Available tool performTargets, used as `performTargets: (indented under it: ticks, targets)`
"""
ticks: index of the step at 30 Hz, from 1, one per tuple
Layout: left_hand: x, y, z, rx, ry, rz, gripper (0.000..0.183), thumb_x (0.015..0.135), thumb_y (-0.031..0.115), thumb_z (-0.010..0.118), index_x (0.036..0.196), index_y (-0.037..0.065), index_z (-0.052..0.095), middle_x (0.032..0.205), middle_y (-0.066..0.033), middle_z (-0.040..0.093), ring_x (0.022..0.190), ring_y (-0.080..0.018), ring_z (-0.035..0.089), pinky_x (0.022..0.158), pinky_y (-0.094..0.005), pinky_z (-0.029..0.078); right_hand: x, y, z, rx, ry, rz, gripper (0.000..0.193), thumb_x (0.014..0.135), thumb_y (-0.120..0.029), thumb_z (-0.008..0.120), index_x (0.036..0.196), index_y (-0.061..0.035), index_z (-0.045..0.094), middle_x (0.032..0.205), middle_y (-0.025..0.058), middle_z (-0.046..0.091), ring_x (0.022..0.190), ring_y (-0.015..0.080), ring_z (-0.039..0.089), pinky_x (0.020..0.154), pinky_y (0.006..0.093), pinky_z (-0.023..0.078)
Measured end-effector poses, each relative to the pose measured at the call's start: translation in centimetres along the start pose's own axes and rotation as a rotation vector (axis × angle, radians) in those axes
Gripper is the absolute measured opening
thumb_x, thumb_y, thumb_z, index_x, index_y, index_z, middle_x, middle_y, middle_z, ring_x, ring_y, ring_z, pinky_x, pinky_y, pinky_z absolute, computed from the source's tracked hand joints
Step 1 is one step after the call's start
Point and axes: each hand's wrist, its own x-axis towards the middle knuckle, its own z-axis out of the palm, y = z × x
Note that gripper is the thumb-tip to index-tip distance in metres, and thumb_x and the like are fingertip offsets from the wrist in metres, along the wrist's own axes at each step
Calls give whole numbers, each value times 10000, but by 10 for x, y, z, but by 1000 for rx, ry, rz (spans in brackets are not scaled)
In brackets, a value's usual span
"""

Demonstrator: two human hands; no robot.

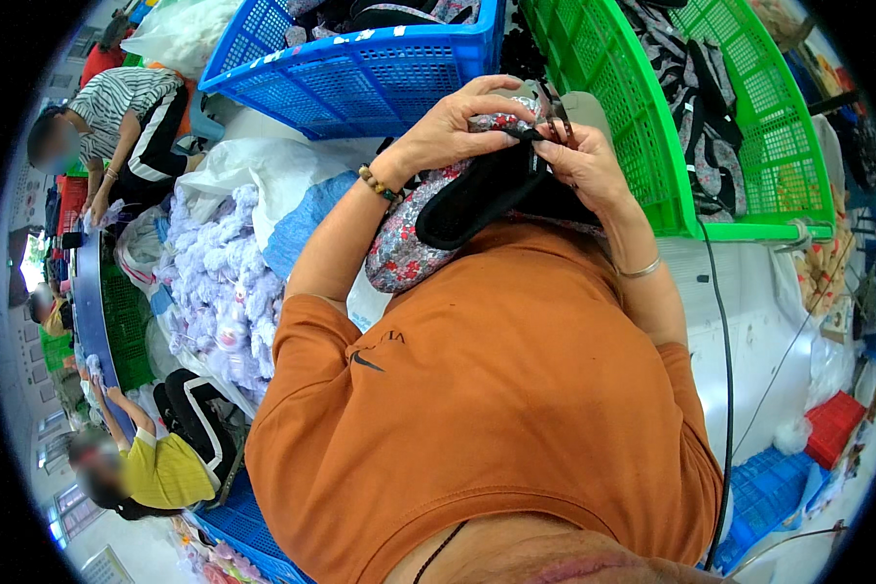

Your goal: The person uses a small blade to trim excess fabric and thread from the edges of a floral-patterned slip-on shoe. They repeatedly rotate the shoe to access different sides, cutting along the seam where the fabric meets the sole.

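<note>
Trimming appeared under way: left hand (453, 127) gripped the floral slipper (409, 243) at chest height, right hand (584, 161) fingers pinched its black edge; next move needed a steady hold.

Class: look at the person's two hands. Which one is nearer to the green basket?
Right. The right hand works at the slipper just beside the green basket; the left hand is farther away, below the blue basket.

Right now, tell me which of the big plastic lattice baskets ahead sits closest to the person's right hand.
The green plastic lattice basket: its slanted wall rises just beside the right hand. The blue plastic lattice basket stands farther off, beyond the left hand.
</note>
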Motion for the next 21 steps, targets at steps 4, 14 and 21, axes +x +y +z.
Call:
performTargets:
  ticks: [4, 14, 21]
  targets:
    - [-1, 18, 7, 251, 175, 22, 395, 744, 15, 650, 1123, 124, 650, 1337, -119, 461, 1225, -263, 466, 1013, -358, 382, 5, 1, 4, 4, 16, -3, 102, 865, -135, 638, 935, -62, 628, 699, -86, 510, 555, 5, 410, 468, 168, 291]
    - [1, 0, -18, -115, -76, 8, 122, 843, 66, 582, 932, 27, 655, 1314, -112, 495, 1248, -256, 443, 1063, -368, 306, 1, -6, 14, -279, -56, -190, 106, 883, -99, 605, 938, -8, 609, 810, -69, 516, 709, 20, 419, 624, 188, 366]
    - [-6, -18, -11, -919, -155, -283, 201, 838, 211, 664, 924, 31, 691, 1238, -73, 508, 1146, -193, 484, 1021, -329, 336, 1, -10, 20, -110, -120, -45, 105, 893, -145, 613, 897, -40, 610, 734, -89, 490, 630, 16, 415, 540, 176, 335]
